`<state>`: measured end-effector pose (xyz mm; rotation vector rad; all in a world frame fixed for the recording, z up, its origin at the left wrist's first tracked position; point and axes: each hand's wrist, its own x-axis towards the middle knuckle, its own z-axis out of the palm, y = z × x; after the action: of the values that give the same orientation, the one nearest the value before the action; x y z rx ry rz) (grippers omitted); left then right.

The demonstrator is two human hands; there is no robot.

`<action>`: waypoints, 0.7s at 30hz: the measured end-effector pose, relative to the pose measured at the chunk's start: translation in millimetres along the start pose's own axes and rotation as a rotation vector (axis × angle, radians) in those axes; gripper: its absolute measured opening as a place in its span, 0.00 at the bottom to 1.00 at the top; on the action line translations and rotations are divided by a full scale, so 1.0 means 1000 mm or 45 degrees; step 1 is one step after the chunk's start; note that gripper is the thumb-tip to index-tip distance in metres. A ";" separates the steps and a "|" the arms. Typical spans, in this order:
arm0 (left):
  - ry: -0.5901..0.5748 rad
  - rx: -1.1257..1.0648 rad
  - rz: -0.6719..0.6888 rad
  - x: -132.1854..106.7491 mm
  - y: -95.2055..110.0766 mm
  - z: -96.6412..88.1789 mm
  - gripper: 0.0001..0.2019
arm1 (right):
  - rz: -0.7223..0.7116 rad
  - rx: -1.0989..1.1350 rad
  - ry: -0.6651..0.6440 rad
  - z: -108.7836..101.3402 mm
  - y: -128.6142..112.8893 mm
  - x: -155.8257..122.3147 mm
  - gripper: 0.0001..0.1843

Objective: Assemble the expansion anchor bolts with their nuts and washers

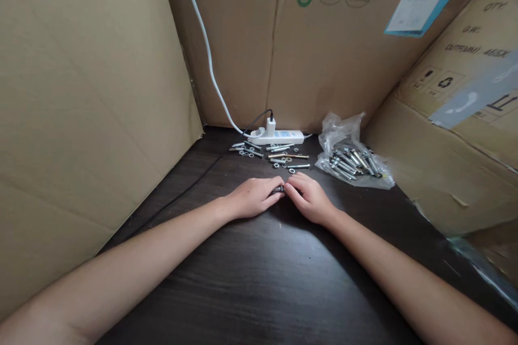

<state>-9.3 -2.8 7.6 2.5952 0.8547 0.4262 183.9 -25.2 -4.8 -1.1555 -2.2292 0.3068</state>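
Observation:
My left hand (257, 197) is closed around a metal bolt (278, 190), and only a short stretch of it shows between thumb and fingers. At the bolt's right end, the thumb and fingers of my right hand (309, 198) are pinched together. Whether a nut or washer sits under those fingers is hidden. Just beyond my hands, loose bolts (298, 166), a washer (292, 171) and a nut (276, 165) lie on the dark wood-grain table (259, 280), among several more such parts.
A clear plastic bag (342, 129) of bolts lies to the right. Behind the loose parts stands a white power strip (283, 140) with a plugged-in charger (271, 127). A black cable (182, 194) crosses the left side. Cardboard boxes (97, 86) wall in the table.

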 end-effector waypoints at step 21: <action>0.003 -0.041 -0.004 0.000 -0.001 0.000 0.07 | 0.067 0.119 -0.034 -0.001 0.002 0.000 0.20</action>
<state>-9.9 -2.3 7.4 2.5643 0.8461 0.4383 185.9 -24.0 -5.2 -1.1679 -2.1857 0.4455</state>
